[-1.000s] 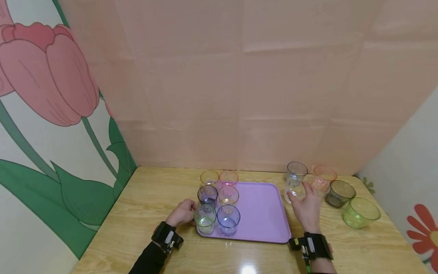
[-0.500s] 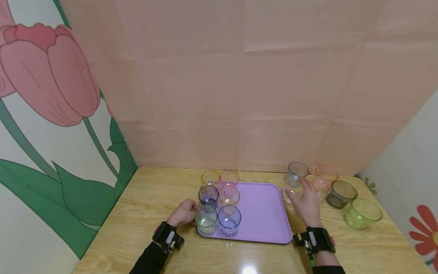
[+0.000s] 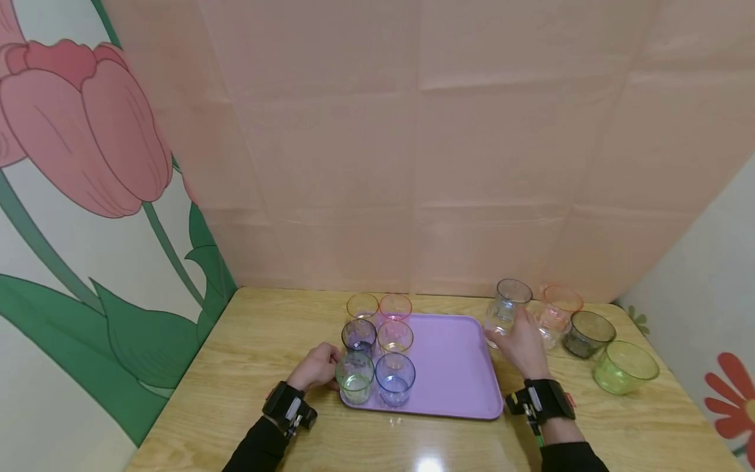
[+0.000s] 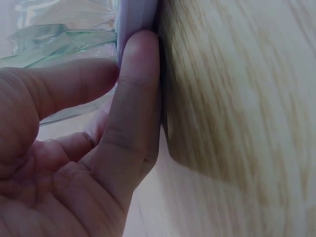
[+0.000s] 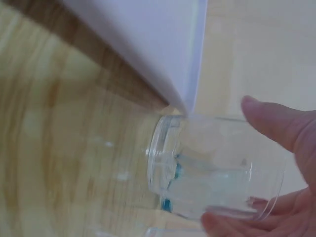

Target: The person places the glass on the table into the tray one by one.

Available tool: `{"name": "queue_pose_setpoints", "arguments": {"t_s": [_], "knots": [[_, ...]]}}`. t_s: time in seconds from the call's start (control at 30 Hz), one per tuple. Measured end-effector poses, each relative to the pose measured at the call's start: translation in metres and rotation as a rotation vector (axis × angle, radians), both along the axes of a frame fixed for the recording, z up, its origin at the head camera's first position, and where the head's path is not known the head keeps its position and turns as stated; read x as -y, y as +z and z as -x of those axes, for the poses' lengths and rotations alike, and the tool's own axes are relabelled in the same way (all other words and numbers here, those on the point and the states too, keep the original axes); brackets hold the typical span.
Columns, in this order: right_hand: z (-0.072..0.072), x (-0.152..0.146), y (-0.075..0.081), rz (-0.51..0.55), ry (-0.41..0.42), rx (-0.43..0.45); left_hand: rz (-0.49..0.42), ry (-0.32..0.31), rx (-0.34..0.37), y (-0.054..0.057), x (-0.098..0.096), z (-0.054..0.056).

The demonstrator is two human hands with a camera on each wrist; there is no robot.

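Observation:
My left hand [image 3: 315, 367] pinches the left rim of the purple tray [image 3: 454, 367]; the left wrist view shows thumb and fingers closing on the tray rim [image 4: 137, 15]. My right hand [image 3: 523, 344] holds a clear glass [image 3: 495, 321] just off the tray's far right corner. In the right wrist view, thumb and fingers lie on opposite sides of this glass [image 5: 217, 168], its base close beside the tray corner [image 5: 185, 106]. Several coloured glasses stand in two columns on the tray's left half, with a green glass [image 3: 355, 383] and a blue glass [image 3: 395, 383] in front.
Behind the right hand stands a dark-rimmed glass [image 3: 514, 290]. To its right are an orange-pink glass [image 3: 560, 305], a smoky grey glass [image 3: 585, 337] and a light green glass [image 3: 622, 370]. A pinkish sheet [image 3: 413, 164] covers the wall behind the wooden table [image 3: 283, 314].
My right hand has shifted slightly left and away from me with the clear glass, which now sits a little farther back. My left hand stays at the tray rim.

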State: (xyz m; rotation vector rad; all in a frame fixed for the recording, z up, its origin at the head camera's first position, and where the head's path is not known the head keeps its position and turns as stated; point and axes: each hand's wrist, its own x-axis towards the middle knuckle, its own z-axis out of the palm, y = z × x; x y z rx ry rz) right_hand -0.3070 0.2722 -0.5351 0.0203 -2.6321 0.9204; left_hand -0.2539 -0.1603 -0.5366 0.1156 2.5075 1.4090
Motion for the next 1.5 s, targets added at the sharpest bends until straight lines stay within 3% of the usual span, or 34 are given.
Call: {"name": "queue_pose_setpoints", "arguments": {"t_s": [0.27,0.57,0.77,0.9,1.1,1.5], "knots": [[0.000,0.001,0.000,0.005,-0.039,0.004,0.005,0.002,0.001,0.000,0.000,0.000],[-0.001,0.006,0.015,0.057,-0.026,-0.004,0.001,0.000,0.007,0.002,0.001,0.001],[-0.003,0.022,0.031,0.194,0.041,0.043,0.010,-0.004,0.002,0.002,0.002,0.002],[-0.003,0.036,0.037,0.219,0.096,0.047,0.018,-0.005,0.007,0.000,0.002,0.001],[0.007,0.062,0.033,0.238,0.191,0.056,0.018,-0.004,0.010,0.000,0.002,0.002],[0.026,0.101,0.013,0.283,0.260,0.244,0.038,0.006,0.004,-0.003,0.001,0.000]]}}
